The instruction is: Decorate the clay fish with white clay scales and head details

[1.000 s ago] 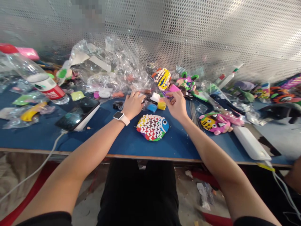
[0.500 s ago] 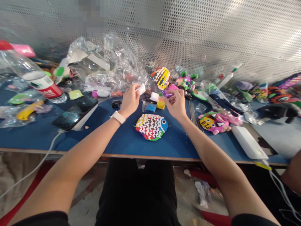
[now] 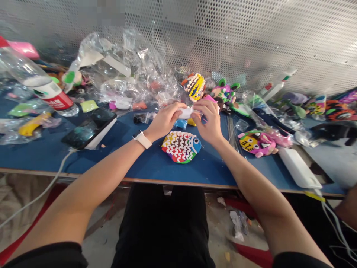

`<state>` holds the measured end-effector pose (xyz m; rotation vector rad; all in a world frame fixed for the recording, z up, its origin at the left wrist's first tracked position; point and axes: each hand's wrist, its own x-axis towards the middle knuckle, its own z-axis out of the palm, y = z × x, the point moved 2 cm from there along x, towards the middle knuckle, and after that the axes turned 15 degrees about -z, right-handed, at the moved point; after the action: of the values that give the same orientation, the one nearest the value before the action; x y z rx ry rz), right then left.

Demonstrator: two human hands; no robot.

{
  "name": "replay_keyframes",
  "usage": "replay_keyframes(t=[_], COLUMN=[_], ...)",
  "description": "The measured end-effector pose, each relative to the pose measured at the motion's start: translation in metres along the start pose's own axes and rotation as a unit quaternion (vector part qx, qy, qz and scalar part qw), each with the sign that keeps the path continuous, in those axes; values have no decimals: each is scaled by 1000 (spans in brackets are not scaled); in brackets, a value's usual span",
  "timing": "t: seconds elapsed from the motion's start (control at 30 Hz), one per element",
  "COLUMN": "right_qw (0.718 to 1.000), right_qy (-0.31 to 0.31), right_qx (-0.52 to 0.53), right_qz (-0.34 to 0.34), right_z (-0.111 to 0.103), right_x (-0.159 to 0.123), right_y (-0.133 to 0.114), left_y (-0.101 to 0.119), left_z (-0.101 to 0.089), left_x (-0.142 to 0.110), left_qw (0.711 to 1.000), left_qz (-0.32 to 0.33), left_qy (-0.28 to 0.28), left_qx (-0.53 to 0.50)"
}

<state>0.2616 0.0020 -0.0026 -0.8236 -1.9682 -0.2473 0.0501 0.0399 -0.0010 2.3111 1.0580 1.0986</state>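
Note:
My left hand (image 3: 169, 117) has its fingers closed on the left end of a lump of white modelling clay (image 3: 186, 112). At the right end of the same lump, my right hand (image 3: 208, 121) pinches with thumb and fingers; part of the clay is hidden behind them. Just below my hands a fish (image 3: 181, 147) lies flat on the blue table, with a blue head, coloured body and wavy white scale lines. Between the hands and the fish sit a blue clay packet (image 3: 181, 123) and a yellow piece (image 3: 191, 122), both partly covered.
A phone (image 3: 89, 128) on a cable and a tilted plastic bottle (image 3: 41, 89) stand left. Crumpled clear plastic bags (image 3: 134, 74) heap at the back. A striped clay figure (image 3: 195, 87), a pink-yellow clay figure (image 3: 258, 143) and a white power bank (image 3: 299, 167) are right.
My left hand has moved right with white clay. My right hand has shifted from a purple piece onto the white lump, so both hands now meet above the fish.

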Motion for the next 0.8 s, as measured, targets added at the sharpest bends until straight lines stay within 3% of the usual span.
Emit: replay_keyframes(t=[0.23,0.63,0.8], right_qw=[997,997,995], right_qy=[15,44,16], right_qx=[71,49,86], right_qz=[41,27,36], right_z=[5,1,2], right_x=[-4,-2,-2], right_y=[1,-6,0], left_y=[-4,-3,-6], left_z=[1,2,2], left_x=[-2,-1,-1], left_qw=[1000,999,999], left_qz=[25,41,40], left_qy=[-14,-17,-14], left_qx=[-3,17,5])
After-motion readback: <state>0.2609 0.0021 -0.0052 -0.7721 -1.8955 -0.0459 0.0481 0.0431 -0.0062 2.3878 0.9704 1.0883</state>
